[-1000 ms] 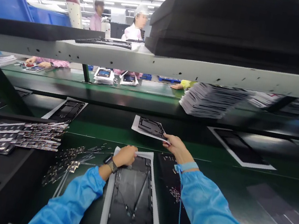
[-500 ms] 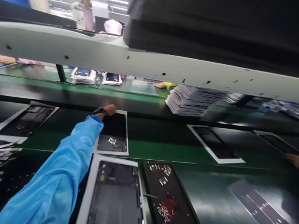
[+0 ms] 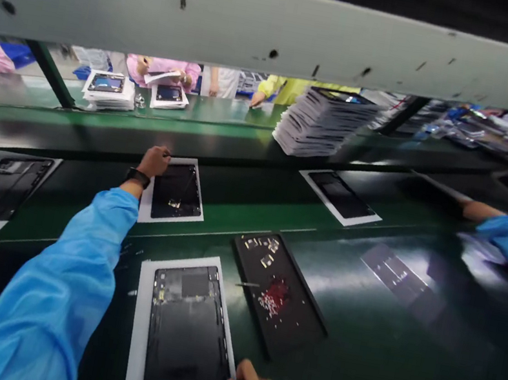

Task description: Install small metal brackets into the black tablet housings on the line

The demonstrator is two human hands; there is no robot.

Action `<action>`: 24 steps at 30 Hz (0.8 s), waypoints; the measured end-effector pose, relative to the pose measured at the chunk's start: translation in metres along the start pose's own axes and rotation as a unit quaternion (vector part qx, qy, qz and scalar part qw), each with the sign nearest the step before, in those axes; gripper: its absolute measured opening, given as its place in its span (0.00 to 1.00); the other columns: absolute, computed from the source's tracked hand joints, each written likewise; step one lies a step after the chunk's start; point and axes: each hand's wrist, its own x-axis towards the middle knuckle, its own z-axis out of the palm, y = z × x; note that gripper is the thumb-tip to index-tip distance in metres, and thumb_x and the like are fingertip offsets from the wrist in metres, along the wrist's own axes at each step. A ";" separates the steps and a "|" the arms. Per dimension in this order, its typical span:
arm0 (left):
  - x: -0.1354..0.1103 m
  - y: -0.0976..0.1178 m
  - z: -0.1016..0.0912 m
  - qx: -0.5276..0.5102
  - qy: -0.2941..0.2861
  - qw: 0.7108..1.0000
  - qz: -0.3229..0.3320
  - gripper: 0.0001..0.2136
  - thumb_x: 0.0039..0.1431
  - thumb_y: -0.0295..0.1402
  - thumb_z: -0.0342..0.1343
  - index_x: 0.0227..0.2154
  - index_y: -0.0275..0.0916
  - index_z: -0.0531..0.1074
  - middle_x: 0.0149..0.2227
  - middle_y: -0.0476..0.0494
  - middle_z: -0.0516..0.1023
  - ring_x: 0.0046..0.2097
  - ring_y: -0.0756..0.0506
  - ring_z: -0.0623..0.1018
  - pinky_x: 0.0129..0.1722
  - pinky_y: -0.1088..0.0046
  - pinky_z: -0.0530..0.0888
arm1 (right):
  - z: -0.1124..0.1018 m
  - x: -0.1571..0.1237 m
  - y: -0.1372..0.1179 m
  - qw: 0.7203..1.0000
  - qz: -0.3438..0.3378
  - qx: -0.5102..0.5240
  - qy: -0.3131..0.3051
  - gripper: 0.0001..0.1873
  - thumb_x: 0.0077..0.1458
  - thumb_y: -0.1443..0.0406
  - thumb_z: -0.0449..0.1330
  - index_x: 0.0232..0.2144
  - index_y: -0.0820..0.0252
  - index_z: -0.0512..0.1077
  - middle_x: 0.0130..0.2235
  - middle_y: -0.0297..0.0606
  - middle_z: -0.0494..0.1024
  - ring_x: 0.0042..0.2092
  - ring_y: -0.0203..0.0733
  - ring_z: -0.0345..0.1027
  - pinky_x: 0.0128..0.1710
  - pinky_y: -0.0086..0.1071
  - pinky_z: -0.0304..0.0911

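Pale shelf beam (image 3: 282, 31) overhead; green conveyor belt (image 3: 254, 216) below; stack of white sheets (image 3: 319, 123) on far bench (image 3: 228, 113).

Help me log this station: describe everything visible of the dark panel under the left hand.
The dark panel is a flat, glossy black rectangle lying on a white sheet on the belt, slightly skewed. A few small metallic bits show near its lower edge. The left hand rests at its far left corner; nothing else touches it.
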 end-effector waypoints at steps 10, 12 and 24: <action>-0.218 0.022 -0.080 -0.135 0.144 0.980 -0.041 0.13 0.58 0.36 0.54 0.40 0.34 0.78 0.38 0.43 0.82 0.40 0.44 0.78 0.44 0.63 0.76 | -0.106 0.051 0.075 0.983 -0.060 0.119 0.123 0.12 0.59 0.65 0.55 0.42 0.53 0.77 0.36 0.42 0.78 0.40 0.50 0.70 0.43 0.42 0.65; -0.266 0.019 -0.075 -0.159 0.153 0.973 -0.061 0.14 0.55 0.39 0.55 0.39 0.36 0.78 0.37 0.43 0.82 0.39 0.43 0.79 0.42 0.64 0.76 | -0.102 0.068 0.082 0.986 -0.090 0.095 0.104 0.13 0.58 0.66 0.57 0.43 0.53 0.78 0.37 0.42 0.76 0.42 0.50 0.68 0.44 0.43 0.65; -0.408 -0.057 -0.027 0.000 0.103 0.972 -0.209 0.09 0.59 0.31 0.53 0.39 0.38 0.76 0.42 0.39 0.81 0.44 0.40 0.79 0.49 0.62 0.73 | -0.085 0.094 0.081 0.946 -0.134 0.235 0.178 0.11 0.54 0.54 0.62 0.29 0.52 0.78 0.35 0.40 0.80 0.40 0.53 0.72 0.45 0.47 0.65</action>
